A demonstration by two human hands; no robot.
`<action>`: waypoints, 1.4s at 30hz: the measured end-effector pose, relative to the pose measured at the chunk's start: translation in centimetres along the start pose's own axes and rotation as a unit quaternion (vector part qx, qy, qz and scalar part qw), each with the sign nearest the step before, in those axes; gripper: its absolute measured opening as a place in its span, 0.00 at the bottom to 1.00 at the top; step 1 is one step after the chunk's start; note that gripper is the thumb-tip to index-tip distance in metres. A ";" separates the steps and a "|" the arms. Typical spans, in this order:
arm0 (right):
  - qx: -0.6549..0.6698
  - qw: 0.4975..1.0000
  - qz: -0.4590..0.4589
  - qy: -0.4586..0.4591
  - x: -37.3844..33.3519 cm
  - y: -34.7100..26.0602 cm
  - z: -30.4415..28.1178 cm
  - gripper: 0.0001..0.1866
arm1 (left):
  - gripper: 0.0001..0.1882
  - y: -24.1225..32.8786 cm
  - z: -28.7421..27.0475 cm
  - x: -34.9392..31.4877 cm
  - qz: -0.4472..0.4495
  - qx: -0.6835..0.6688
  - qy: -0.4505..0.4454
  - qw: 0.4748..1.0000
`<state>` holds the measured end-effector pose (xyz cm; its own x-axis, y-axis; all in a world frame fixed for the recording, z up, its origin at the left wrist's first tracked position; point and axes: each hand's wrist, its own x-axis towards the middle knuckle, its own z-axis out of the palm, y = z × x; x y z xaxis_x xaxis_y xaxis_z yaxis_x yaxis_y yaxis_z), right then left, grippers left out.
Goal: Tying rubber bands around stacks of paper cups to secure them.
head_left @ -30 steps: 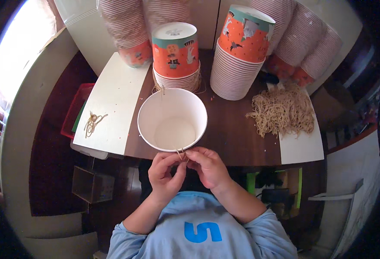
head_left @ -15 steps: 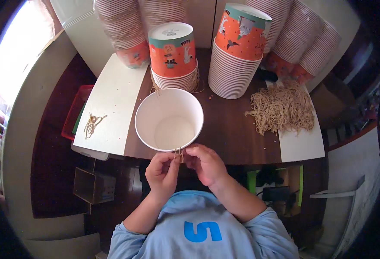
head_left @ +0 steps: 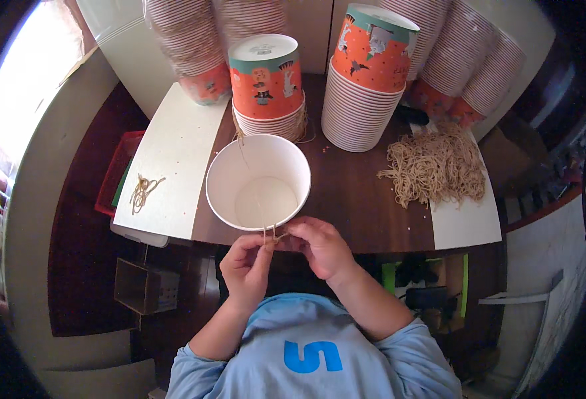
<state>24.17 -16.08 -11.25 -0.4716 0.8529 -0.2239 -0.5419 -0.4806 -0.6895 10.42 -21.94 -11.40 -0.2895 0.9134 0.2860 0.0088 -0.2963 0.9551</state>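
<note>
1. White paper cup [head_left: 258,181] sits upright and open on the desk [head_left: 353,193], at the near edge, centre of view.
2. Thin tan string [head_left: 271,233] hangs at the cup rim, 6 o'clock side.
3. Left hand [head_left: 247,265]: grip pinched shut on the string, just below the rim.
4. Right hand [head_left: 319,245]: grip also pinched on the string, fingertips meeting the left hand's.
5. 12 o'clock of cup: short orange printed cup stack [head_left: 267,86]; 1 o'clock: taller stack [head_left: 366,76].
6. 3 o'clock: loose string pile [head_left: 434,163]. 9 o'clock: small string bundle [head_left: 142,191] on white sheet [head_left: 173,166].
</note>
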 end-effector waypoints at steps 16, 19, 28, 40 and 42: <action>-0.592 0.660 -0.461 0.054 -2.0 -1.3 1.5 0.11 | 0.05 -0.6 0.5 0.3 -0.012 -0.153 0.007 0.988; -0.623 0.620 -0.476 0.019 -1.1 -1.7 1.7 0.10 | 0.05 -0.2 0.6 0.4 -0.024 -0.133 0.015 0.991; -0.663 0.561 -0.496 -0.022 -0.6 -1.8 1.1 0.11 | 0.08 0.2 0.7 0.5 -0.042 -0.141 0.008 0.989; -0.687 0.542 -0.484 -0.020 -1.1 -2.4 1.1 0.11 | 0.04 0.3 0.4 0.9 -0.049 -0.030 -0.009 0.998; -0.682 0.546 -0.486 -0.019 -1.1 -2.5 1.1 0.10 | 0.05 0.1 0.3 0.8 -0.043 -0.018 -0.012 0.999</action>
<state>25.27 -16.05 -8.55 -0.4512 0.5519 0.7013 0.4615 0.8169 -0.3460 10.47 -21.17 -11.02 -0.2638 0.9426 0.2050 -0.0497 -0.2255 0.9730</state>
